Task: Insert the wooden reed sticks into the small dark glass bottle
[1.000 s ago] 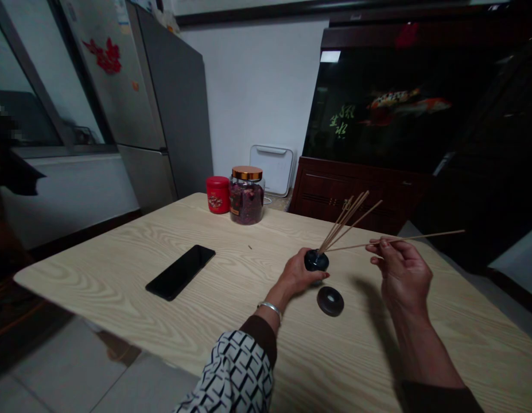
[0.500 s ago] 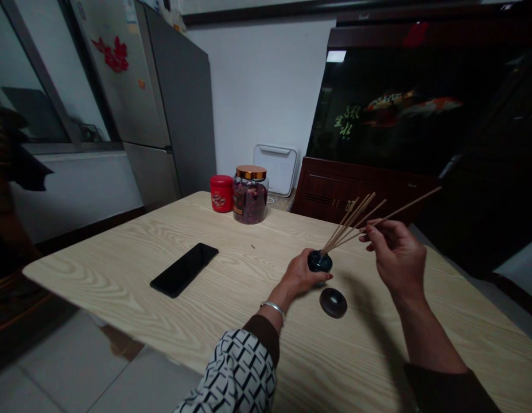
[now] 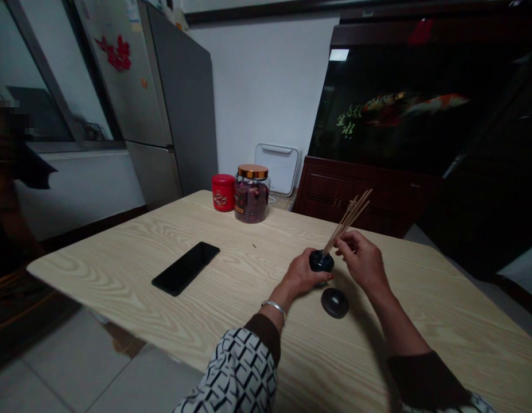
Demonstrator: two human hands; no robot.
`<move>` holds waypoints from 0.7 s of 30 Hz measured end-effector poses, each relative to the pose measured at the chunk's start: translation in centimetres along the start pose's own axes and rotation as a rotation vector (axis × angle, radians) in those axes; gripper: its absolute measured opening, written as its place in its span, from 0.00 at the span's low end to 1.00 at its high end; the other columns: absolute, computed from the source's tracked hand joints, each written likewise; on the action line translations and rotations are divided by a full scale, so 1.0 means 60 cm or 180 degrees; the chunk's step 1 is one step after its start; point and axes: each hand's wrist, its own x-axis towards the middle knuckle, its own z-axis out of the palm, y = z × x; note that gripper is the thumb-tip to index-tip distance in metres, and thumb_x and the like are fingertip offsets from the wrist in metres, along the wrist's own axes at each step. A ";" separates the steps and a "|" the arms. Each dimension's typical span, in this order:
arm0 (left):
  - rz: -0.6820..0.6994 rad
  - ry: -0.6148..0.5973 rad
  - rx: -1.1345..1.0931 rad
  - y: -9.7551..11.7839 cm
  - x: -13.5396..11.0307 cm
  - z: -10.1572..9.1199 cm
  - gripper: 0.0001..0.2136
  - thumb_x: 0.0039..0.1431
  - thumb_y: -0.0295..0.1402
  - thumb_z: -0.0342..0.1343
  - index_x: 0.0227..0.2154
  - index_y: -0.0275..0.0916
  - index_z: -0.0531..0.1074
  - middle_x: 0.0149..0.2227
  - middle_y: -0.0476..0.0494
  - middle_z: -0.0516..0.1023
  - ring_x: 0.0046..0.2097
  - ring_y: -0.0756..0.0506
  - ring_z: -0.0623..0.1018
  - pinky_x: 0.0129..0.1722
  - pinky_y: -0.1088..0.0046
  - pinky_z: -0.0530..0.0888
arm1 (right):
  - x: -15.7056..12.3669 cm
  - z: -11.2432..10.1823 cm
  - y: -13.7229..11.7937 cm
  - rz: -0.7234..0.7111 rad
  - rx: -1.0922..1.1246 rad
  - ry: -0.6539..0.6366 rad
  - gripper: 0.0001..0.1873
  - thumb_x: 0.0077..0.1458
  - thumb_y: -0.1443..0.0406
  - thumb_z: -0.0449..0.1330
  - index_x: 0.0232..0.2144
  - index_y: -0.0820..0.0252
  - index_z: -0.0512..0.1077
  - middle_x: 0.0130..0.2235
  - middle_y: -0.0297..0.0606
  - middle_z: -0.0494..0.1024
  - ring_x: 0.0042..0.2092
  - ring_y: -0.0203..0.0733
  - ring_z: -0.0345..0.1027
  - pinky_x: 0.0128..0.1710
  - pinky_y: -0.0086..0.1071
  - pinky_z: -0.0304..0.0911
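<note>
A small dark glass diffuser bottle (image 3: 321, 262) stands on the table, and my left hand (image 3: 301, 274) is wrapped round its left side and front. Several thin reed sticks (image 3: 349, 216) rise from its neck, leaning up and to the right in a bundle. My right hand (image 3: 364, 259) is closed beside the neck, thumb and fingertips pinching at the lower part of the sticks. How many sticks lie between those fingers is hidden. In front of the bottle a round dark lid (image 3: 334, 302) lies flat on the wood.
A black phone (image 3: 186, 268) lies on the left of the wooden table (image 3: 231, 310). At the far edge stand a red canister (image 3: 223, 193) and a glass jar (image 3: 251, 198) with a copper lid. A person (image 3: 10, 172) is partly visible at far left; an aquarium (image 3: 390, 115) is behind.
My right hand has moved left and down to the bottle's neck. The single stick it held out to the right now stands with the others, which are closer together. My left hand keeps its hold.
</note>
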 end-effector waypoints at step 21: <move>-0.0051 -0.0010 -0.0195 -0.024 -0.006 -0.007 0.48 0.45 0.28 0.62 0.69 0.35 0.45 0.67 0.29 0.57 0.67 0.35 0.60 0.65 0.55 0.60 | 0.021 0.046 0.126 0.0477 -0.0160 -0.0757 0.26 0.43 0.55 0.69 0.45 0.56 0.74 0.40 0.39 0.80 0.42 0.48 0.74 0.46 0.41 0.66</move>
